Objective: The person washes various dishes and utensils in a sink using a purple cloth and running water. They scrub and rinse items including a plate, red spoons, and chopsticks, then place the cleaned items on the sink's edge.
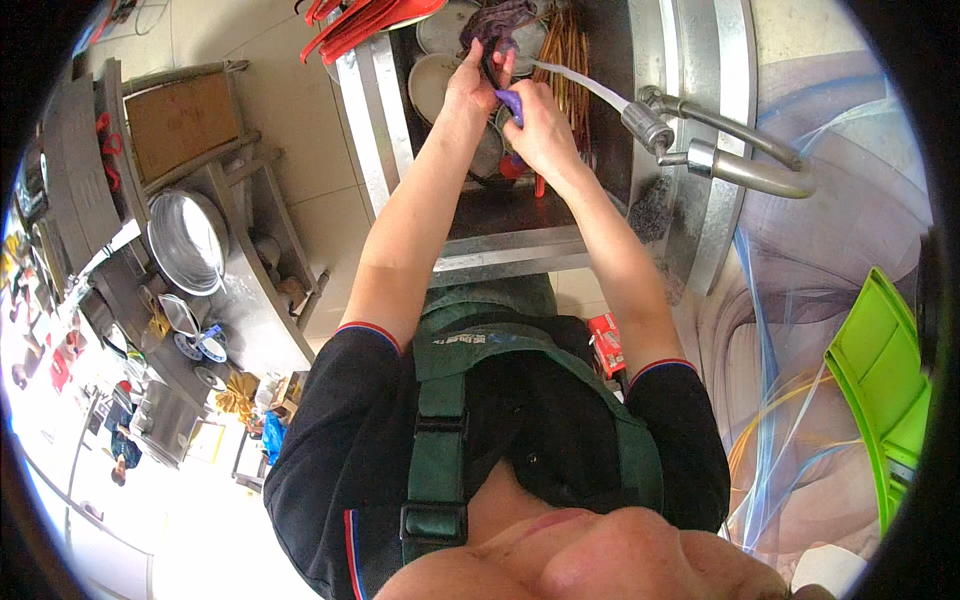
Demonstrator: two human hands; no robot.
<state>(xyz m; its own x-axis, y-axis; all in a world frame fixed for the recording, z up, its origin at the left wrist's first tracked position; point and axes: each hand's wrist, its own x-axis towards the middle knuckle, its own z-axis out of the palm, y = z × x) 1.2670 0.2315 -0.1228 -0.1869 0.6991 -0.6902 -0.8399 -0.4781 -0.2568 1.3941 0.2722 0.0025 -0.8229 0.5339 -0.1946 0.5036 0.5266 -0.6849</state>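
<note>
My left hand (472, 84), palm turned up, holds a long dark utensil (491, 69) over a metal sink (517, 244). Beside it, my right hand (541, 124) grips a purple cloth (512, 105) against the utensil's lower part. The utensil's full shape is hidden by my hands. A darker purple bundle, perhaps cloth (495, 26), lies just beyond my left fingertips. From the faucet (646, 126) a stream of water (585, 79) runs toward my hands. Pale round bowls (431, 86) and a bunch of wooden chopsticks (568, 67) lie in the sink.
Red plastic baskets or trays (375, 30) overhang the sink's far left corner. A steel basin (187, 240) rests on a metal table to the left. A bright green plastic panel (881, 390) stands at the right, near the marbled wall. Farther off at left is another person (124, 442).
</note>
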